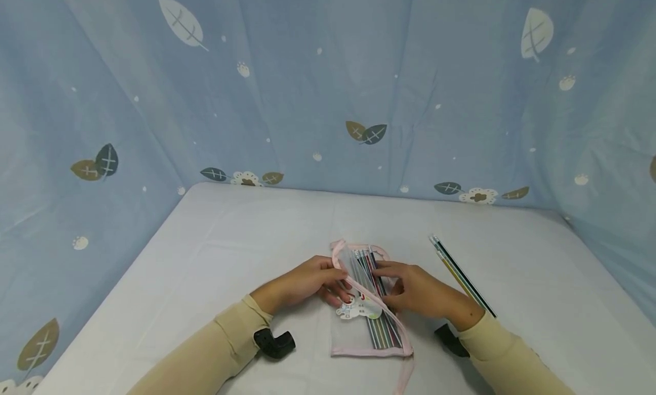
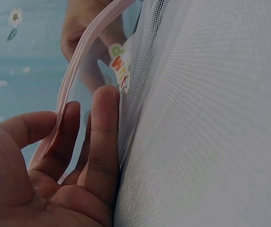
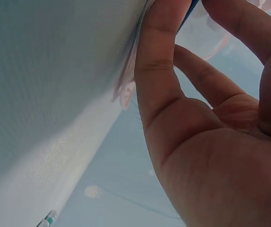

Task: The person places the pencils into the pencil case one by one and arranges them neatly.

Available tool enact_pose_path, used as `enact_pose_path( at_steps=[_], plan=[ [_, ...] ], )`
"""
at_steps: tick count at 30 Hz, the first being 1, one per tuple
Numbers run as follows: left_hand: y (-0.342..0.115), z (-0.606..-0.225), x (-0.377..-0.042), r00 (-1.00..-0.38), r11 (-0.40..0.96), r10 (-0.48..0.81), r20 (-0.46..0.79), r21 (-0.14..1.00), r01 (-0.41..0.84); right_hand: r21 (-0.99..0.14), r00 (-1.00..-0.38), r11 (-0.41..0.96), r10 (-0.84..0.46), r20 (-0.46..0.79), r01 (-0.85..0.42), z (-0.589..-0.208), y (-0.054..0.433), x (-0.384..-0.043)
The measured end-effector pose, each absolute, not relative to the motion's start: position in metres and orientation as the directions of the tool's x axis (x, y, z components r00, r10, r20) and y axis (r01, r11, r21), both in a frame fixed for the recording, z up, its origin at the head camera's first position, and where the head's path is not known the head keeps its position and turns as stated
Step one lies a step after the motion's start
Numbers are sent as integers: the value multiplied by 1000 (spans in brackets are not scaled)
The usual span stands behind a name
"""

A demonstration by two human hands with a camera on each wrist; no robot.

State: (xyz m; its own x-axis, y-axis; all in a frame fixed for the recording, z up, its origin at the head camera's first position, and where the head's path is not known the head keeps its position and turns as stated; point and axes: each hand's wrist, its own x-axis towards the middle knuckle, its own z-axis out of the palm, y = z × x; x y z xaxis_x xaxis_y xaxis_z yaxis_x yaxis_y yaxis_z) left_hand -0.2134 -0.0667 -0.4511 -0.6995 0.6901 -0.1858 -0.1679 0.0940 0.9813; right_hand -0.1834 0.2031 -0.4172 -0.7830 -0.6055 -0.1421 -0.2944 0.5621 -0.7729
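Observation:
A clear mesh pencil pouch [image 1: 351, 341] with pink trim lies on the table, its top flap lifted. Several striped pencils [image 1: 381, 332] lie inside it. My left hand [image 1: 312, 281] pinches the pink trim [image 2: 69, 85] between thumb and forefinger, while its other fingers lie against the mesh. A cartoon tag [image 1: 359, 308] rests on the pouch near those fingers. My right hand [image 1: 422, 289] reaches in from the right under the flap. Its fingers are bent around a dark blue pencil [image 3: 188, 16], with the fingertips partly hidden.
A few loose pencils [image 1: 463, 275], green and yellow among them, lie on the white table [image 1: 256, 241] right of the pouch. A pink strap [image 1: 405, 375] trails toward the front. Blue leaf-patterned curtains [image 1: 307, 87] surround the back and sides.

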Motion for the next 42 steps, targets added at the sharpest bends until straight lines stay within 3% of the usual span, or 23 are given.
enact_pose_path(
  at_steps=[11, 20, 27, 33, 42],
  plan=[
    [-66, -446, -212, -701, 97, 689, -184, 982, -162, -783, -773, 549, -617, -144, -292, -412, 202, -181],
    [-66, -449, -211, -709, 77, 682, -179, 982, -173, -836, -766, 507, -617, -182, -210, -407, 202, -181],
    [-66, -451, -209, -711, 71, 679, -183, 980, -184, -729, -840, 576, -542, -4, -369, -399, 212, -179],
    [-67, -450, -208, -715, 69, 676, -179, 981, -180, -631, -913, 675, -382, 144, -382, -401, 226, -175],
    [-69, -451, -208, -710, 73, 685, -163, 985, -156, -534, -919, 753, -254, 303, -384, -404, 242, -170]
  ],
)
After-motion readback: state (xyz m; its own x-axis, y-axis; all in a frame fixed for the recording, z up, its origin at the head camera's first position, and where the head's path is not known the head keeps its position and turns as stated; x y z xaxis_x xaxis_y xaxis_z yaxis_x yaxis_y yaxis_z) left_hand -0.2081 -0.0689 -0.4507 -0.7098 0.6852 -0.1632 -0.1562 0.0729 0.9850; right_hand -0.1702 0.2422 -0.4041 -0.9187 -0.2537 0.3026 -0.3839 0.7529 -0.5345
